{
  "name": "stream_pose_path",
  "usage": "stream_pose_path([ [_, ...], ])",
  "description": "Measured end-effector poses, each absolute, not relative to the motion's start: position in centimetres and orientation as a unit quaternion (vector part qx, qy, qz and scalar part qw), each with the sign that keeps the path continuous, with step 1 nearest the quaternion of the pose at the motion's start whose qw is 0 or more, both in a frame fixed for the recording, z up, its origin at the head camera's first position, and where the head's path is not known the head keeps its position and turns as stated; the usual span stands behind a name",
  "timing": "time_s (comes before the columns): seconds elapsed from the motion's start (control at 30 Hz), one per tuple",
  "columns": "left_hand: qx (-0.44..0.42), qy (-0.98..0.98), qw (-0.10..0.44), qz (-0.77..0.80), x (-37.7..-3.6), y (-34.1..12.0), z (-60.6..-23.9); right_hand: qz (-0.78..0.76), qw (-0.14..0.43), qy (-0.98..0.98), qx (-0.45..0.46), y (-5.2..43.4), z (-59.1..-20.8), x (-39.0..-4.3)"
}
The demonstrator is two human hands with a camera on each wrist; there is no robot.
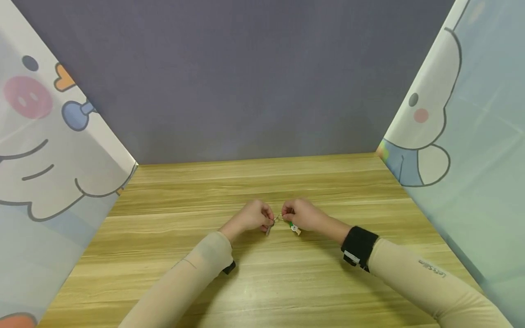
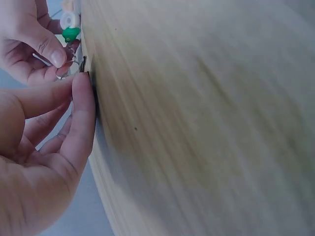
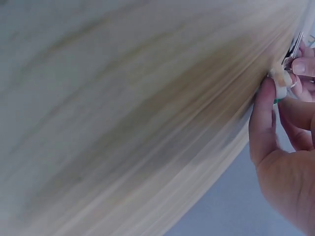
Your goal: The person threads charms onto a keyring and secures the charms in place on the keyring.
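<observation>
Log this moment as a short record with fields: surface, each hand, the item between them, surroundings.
surface: wooden table, light grain
left hand: left hand pinches a small metal key in a fingertip grip
right hand: right hand pinches the key ring; a green and white charm hangs below it
item: ring and key held just above the table, between both hands
surroundings: grey back wall; cartoon-printed side panels
</observation>
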State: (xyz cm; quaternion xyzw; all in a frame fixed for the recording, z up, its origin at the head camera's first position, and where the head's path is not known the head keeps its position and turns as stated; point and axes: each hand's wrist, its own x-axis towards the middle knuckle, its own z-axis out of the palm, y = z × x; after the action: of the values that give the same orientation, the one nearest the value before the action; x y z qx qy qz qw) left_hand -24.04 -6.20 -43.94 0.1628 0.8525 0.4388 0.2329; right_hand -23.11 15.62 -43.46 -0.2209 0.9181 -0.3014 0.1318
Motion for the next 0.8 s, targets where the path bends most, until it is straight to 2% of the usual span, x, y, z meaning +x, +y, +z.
stream_pose_path([
  [0.37, 0.177, 0.881, 0.210, 0.385, -24.1, -6.3, -44.1, -0.255, 0.113, 0.933, -0.229, 15.2, -43.6, -22.8],
  [0.6, 0.184, 0.884, 0.200, 0.381, -24.6, -7.0, -43.6, -0.213, 0.099, 0.946, -0.224, 15.7, -42.3, -22.8],
  [0.8, 0.191, 0.910, 0.138, 0.340, -25.8, -8.2, -41.7, -0.221, 0.065, 0.952, -0.203, 17.3, -40.6, -23.9],
])
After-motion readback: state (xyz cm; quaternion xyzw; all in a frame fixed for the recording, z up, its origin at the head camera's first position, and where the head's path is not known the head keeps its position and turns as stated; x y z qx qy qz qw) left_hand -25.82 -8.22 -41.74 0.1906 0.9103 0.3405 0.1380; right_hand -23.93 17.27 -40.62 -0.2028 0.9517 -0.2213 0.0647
